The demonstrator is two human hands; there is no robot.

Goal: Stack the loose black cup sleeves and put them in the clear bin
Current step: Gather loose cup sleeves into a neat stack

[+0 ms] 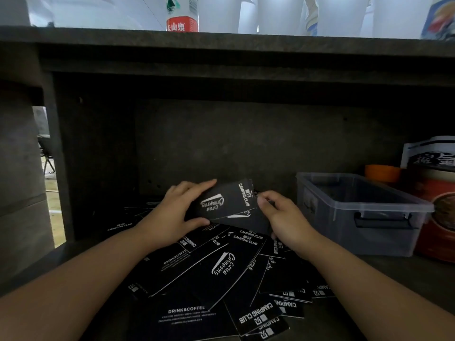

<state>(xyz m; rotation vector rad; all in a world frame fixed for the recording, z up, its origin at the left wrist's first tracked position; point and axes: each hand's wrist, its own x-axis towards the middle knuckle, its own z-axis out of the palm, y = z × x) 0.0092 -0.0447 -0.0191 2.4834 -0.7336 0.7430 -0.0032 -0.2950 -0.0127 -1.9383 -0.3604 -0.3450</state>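
Note:
Several loose black cup sleeves [221,274] with white lettering lie scattered over the dark shelf in front of me. Above the pile, my left hand [177,207] grips a small stack of sleeves [229,200] by its left end, thumb under and fingers over. My right hand [280,215] pinches the right end of the same stack, where a lower sleeve sticks out. The clear bin [364,217] stands to the right of my hands; it is open, and I cannot make out anything inside it.
The shelf sits under a dark counter [221,45] with a water bottle [182,13] and white cups on top. Right of the bin are an orange lid [382,173] and red and printed packages [438,193]. A gap opens at the left edge.

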